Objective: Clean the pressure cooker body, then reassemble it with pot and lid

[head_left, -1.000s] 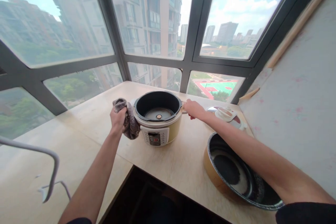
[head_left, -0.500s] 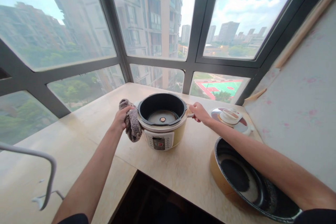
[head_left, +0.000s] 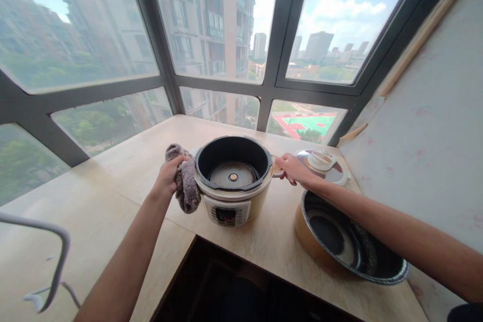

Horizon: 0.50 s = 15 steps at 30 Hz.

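Observation:
A yellow electric pressure cooker stands lidless on the beige counter, its black heating well showing. My left hand is closed on a grey cloth pressed against the cooker's left side. My right hand grips the cooker's right side handle. The control panel faces me.
The cooker's inner pot lies tilted at the right. Its lid rests behind my right hand. Windows wrap the counter's far edges and a wall closes the right. A dark gap opens below the counter's front. A white bar shows lower left.
The cooker has come slightly nearer to me with both hands on it. The cloth stays against its left side. The view has shifted a little.

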Motion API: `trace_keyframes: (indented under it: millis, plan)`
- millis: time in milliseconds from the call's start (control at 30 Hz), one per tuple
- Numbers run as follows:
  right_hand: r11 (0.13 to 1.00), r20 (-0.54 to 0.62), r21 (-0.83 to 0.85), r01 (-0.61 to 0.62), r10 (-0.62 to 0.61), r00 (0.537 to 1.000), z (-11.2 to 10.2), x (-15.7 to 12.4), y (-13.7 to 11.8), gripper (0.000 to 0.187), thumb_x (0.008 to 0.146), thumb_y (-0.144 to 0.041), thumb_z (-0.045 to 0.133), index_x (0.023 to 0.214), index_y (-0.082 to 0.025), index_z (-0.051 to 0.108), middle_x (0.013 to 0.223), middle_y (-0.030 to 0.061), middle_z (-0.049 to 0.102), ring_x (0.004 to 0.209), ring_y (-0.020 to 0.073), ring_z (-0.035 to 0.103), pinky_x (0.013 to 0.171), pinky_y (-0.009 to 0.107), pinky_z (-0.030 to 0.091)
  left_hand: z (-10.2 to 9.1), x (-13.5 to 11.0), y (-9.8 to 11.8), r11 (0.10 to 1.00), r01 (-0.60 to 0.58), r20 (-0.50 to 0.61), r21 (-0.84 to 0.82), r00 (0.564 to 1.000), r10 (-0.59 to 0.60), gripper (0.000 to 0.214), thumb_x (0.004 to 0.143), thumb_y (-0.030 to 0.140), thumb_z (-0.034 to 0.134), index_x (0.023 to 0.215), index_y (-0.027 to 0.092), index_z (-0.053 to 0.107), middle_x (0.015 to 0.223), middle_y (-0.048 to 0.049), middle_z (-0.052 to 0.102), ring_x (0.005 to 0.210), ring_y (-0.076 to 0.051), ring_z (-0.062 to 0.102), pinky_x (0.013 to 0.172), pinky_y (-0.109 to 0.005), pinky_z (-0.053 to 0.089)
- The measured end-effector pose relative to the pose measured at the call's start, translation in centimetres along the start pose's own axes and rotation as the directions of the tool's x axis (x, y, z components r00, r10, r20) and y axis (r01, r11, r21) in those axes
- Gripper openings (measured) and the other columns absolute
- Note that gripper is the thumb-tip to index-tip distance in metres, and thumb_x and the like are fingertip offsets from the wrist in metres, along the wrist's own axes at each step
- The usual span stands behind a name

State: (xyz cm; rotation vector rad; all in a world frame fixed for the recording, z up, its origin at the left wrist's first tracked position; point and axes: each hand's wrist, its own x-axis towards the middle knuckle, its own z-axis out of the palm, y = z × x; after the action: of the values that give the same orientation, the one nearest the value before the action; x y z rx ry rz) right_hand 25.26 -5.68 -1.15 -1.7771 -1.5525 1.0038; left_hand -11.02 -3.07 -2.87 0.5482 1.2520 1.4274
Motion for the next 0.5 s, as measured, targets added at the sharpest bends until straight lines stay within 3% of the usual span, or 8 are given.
trace_keyframes:
  millis: [167,333,500]
  plan:
    - [0.994,0.2,-0.099,-0.048,0.067,0.977,-2.0,0.0,-0.8,0.034,0.101,-0.041,0.054,0.078,-0.017,0.057,0.068,0.0084,0.074,0.035,0.0134,0.06,0.034,0.023,0.047,-0.3,-1.5,0.1,1.0,0.023,-0.005,0.015,1.0,-0.023,0.016,0.058,0.009,0.074,0.073,0.01,0.068,0.061,-0.0045,0.07,0.049,-0.016,0.064,0.05,-0.026,0.057]
    - [0.988,0.166,-0.152,0.01,0.015,0.986,-3.9,-1.7,-0.9,0.031,0.1,-0.043,0.057,0.095,-0.014,0.065,0.102,0.0148,0.078,0.046,0.0146,0.07,0.04,0.022,0.052,-0.9,-5.1,-0.7,0.997,-0.072,-0.139,-0.009,0.988,0.07,0.021,0.053,0.009,0.076,0.071,0.012,0.067,0.06,-0.0016,0.068,0.052,-0.016,0.065,0.052,-0.025,0.056]
    - [0.991,0.084,-0.018,0.134,-0.132,0.988,-5.3,-5.7,-0.4,0.025,0.096,-0.032,0.064,0.112,-0.014,0.07,0.103,0.0121,0.077,0.057,0.0139,0.073,0.047,0.019,0.054,-1.9,-10.1,-2.7,0.963,-0.266,-0.227,0.032,0.937,0.266,0.031,0.049,0.016,0.082,0.077,0.016,0.067,0.065,0.0028,0.067,0.053,-0.014,0.062,0.051,-0.024,0.053]
